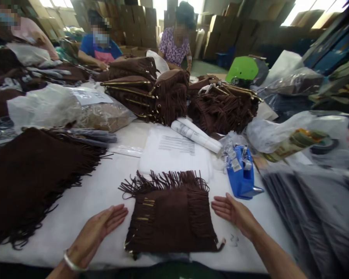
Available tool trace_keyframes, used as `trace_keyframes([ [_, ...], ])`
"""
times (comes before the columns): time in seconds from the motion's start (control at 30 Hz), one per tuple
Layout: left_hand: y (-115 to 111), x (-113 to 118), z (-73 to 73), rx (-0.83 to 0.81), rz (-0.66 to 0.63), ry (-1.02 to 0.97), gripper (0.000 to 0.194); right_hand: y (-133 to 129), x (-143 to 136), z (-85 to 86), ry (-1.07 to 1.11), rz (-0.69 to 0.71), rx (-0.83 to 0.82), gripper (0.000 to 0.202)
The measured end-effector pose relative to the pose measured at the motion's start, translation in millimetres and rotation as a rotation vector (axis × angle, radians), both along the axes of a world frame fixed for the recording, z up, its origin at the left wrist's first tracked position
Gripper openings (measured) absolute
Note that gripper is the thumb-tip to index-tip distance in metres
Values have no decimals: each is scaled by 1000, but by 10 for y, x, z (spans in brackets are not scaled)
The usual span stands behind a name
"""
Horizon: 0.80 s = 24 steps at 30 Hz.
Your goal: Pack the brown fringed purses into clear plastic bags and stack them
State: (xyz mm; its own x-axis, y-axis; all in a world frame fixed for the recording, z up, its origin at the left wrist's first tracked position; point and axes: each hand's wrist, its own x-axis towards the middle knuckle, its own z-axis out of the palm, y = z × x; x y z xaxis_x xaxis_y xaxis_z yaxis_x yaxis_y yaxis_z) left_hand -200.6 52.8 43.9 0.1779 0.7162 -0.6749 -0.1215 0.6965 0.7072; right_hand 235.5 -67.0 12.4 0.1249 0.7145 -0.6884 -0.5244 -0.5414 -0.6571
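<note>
A dark brown fringed bag (171,221) lies flat near the table's front edge, its fringe spread toward the back and gold-coloured metal bits at its left side and lower corners. Left of the bag, my left hand (100,228) is held with fingers extended and holds nothing; a light bangle circles the wrist. On the bag's right side, my right hand (235,215) has its fingers stretched toward the bag, also holding nothing. A gap shows between each hand and the bag.
Behind the bag lie white printed plastic bags (174,149) and a blue tape dispenser (240,174). Brown fabric (40,174) covers the left side; dark wrapped pieces (314,217) lie right. Brown bags (145,87) are piled farther back, with several people beyond.
</note>
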Motion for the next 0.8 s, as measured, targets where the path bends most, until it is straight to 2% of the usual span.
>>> trace_keyframes([
  [0.1,153,115,19,-94,-62,-71,34,336,110,-15,216,235,-102,59],
  [0.23,326,334,-24,-108,-194,-145,33,793,-21,42,427,467,-51,65],
  [0.3,408,426,-72,-87,-240,-230,37,970,-113,35,526,514,10,65],
  [0.4,581,558,-143,-139,-302,-335,42,1156,-209,-33,581,532,64,65],
  [0.57,942,820,-183,-176,-440,-425,47,1344,-287,-96,469,624,74,75],
  [0.63,1040,915,-159,-101,-529,-417,46,1388,-305,-7,389,664,122,75],
  [0.7,1093,969,-124,90,-641,-293,43,1396,-314,169,258,730,230,67],
  [0.8,1075,952,-91,610,-861,48,38,1311,-338,475,-120,944,440,50],
])
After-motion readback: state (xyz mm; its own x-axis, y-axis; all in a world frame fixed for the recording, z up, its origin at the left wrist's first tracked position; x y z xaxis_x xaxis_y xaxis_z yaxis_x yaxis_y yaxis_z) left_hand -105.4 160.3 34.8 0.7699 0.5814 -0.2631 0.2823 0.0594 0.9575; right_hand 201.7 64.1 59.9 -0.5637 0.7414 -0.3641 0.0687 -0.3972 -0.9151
